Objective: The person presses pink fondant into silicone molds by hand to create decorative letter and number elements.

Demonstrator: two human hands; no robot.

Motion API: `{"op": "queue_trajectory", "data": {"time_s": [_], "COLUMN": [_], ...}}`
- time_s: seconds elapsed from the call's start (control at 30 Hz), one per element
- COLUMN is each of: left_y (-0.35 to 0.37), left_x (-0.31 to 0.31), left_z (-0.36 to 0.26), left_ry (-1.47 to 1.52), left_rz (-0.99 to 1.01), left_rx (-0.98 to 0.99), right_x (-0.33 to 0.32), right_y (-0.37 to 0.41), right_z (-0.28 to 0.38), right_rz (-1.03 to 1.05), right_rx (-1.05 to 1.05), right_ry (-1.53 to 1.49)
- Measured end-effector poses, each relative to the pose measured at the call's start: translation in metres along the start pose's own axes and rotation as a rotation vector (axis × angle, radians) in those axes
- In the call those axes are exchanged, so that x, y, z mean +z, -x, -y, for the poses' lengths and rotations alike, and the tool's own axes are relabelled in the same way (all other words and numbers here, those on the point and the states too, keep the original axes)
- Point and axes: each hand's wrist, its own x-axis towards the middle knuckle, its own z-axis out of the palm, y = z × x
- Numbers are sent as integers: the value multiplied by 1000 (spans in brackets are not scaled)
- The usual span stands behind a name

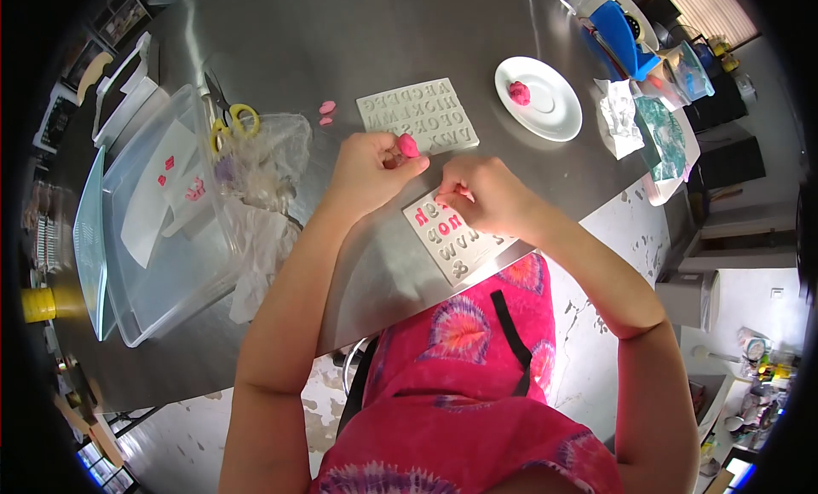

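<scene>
My left hand [371,172] is closed around a lump of pink dough [407,145], which pokes out above the thumb and fingertips. Its fingers are over the near edge of a grey letter mould [417,110] with rows of capital letters. My right hand [490,196] is bent down over a second, pale letter mould [452,257], fingers pinched together at its upper part. Pink dough fills a few of that mould's lower-case letters, beside the fingertips. Whether the pinch holds any dough is hidden.
A white saucer [555,119] holds another pink lump [519,93]. Small pink pieces [326,108] lie left of the grey mould. Yellow-handled scissors [232,123], plastic wrap [264,157] and a clear plastic box [141,315] with pink shapes inside stand left; crumpled paper [619,119] is right.
</scene>
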Motion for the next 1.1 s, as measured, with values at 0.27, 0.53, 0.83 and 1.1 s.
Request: {"op": "queue_trajectory", "data": {"time_s": [0.27,0.53,0.83,1.1], "left_y": [-1,0,14,20], "left_x": [1,2,8,8], "left_z": [6,8,-12,-14], "left_ry": [-23,63,-480,-580], "left_rz": [20,41,-44,-37], "left_rx": [91,149,381,478], "right_x": [-10,-8,12,-11], "right_y": [-4,-3,1,6], "right_z": [-1,-7,-9,-7], "right_rz": [115,22,-89,-9], "right_rx": [246,206,2,228], "right_ry": [-121,-163,13,-242]}}
